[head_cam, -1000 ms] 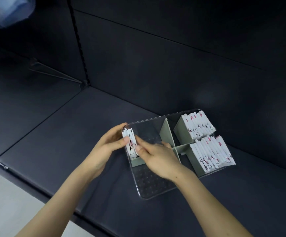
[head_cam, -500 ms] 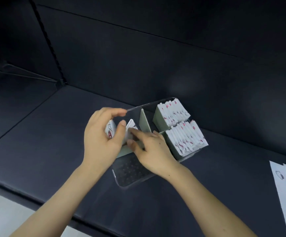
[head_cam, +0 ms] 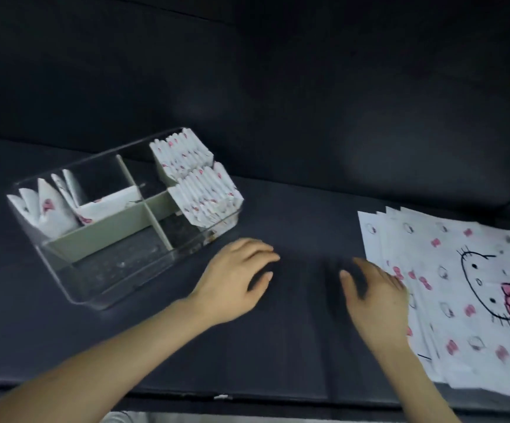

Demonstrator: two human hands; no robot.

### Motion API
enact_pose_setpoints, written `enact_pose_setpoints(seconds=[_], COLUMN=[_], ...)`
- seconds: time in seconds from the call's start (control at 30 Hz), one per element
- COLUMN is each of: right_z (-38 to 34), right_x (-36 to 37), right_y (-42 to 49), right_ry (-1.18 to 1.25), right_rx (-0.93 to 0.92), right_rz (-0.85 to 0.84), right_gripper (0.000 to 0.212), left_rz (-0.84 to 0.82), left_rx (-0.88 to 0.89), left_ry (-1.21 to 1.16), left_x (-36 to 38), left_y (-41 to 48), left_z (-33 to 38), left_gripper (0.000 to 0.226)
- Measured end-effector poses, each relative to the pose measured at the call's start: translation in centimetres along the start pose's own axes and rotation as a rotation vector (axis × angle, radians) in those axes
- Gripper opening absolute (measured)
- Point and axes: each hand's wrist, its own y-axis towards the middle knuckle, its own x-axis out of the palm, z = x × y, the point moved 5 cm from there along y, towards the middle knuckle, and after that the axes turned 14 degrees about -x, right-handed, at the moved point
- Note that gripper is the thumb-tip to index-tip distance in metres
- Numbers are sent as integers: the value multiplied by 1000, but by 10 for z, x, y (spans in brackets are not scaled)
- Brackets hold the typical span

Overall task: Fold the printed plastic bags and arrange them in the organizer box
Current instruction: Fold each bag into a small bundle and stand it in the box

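The fingers [head_cam: 265,253] of the left hand [head_cam: 235,279] are loosely curved and spread, with the thumb apart, and hold nothing. The hand is palm down just to the right of the front right corner of the clear organizer box [head_cam: 110,279]. Whether it touches the dark shelf [head_cam: 278,346] cannot be told.

The fingers [head_cam: 366,267] of the right hand [head_cam: 375,300] are motion-blurred but look straight and splayed, gripping nothing. This hand is farther right of the box and well apart from it. Its outer edge lies over the near margin of a stack of flat printed bags [head_cam: 467,270]. That stack, white with pink bows and a large cat face, lies on the shelf well to the right of the box.

Inside the box, grey-green dividers [head_cam: 116,228] split it into compartments. At the box's right end, two tight rows of folded bags [head_cam: 204,196] stand on edge, one row behind the other. In the box's back left compartment a few loose folded bags [head_cam: 49,212] lean apart, and one lies flat beside them against the divider.
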Motion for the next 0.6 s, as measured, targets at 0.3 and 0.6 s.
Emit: enact_pose_setpoints(seconds=[0.3,0.6], right_z=[138,162], right_x=[-3,-12], right_y=[-65,-70], right_ry=[-289,37], right_rx=[402,512], right_rz=[-81,198], right_gripper=[78,22], left_rz=[-212,-241], left_rx=[-7,-9], left_ry=[430,411], left_x=[76,76], left_y=[1,1], left_z=[-5,-6], left_gripper=[60,58])
